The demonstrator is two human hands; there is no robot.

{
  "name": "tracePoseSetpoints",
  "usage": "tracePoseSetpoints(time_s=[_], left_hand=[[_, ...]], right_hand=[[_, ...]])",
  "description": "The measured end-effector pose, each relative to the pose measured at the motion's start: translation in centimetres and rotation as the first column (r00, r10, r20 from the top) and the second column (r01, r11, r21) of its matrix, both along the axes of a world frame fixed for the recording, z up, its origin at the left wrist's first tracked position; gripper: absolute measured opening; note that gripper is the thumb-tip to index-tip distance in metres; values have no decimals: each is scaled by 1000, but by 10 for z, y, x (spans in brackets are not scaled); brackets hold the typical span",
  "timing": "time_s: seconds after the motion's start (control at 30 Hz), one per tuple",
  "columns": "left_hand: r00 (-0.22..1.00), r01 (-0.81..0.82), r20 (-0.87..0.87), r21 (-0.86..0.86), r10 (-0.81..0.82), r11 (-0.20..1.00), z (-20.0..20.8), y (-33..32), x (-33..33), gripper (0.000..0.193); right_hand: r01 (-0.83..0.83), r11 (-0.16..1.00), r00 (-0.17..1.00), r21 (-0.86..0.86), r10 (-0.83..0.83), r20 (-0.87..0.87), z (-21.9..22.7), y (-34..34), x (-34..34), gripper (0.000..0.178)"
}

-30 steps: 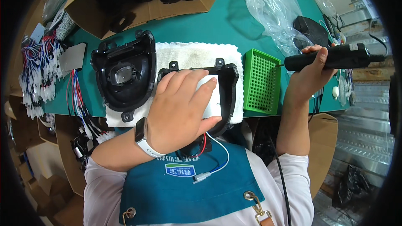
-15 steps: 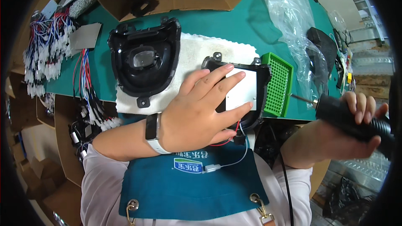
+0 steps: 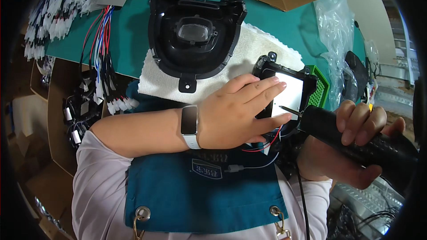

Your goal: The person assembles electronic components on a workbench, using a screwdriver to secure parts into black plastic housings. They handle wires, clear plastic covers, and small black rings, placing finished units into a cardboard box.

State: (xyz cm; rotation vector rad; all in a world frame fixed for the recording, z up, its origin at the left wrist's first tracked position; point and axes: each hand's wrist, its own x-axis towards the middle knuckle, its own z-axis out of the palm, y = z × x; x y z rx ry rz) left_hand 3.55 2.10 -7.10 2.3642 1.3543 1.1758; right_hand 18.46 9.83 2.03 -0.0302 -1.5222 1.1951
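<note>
Green table (image 3: 129, 40): housing (image 3: 310, 85) lay by cloth's (image 3: 164, 75) right end. Left hand (image 3: 247, 106) spread across its white panel (image 3: 291, 90); right hand (image 3: 331, 160) gripped driver (image 3: 321, 122), bit (image 3: 291, 110) above panel, contact unclear. Step judged screw work; next move called for steady alignment.

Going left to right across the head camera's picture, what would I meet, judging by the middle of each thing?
Bundled wires, dangling wires, black lens housing, left hand, white plate, green basket, right hand.
</note>
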Motion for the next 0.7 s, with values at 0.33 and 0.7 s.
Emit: tracePoseSetpoints(time_s=[0.33, 0.7], left_hand=[[1000, 6, 28, -1, -6, 1000, -1, 0, 0, 51], [1000, 22, -3, 6, -22, 1000, 0, -1, -1, 45]], right_hand=[[-10, 999, 998, 48, 7, 69, -8, 2, -11, 62], [-241, 970, 962, -15, 241, 130, -10, 16, -15, 66]])
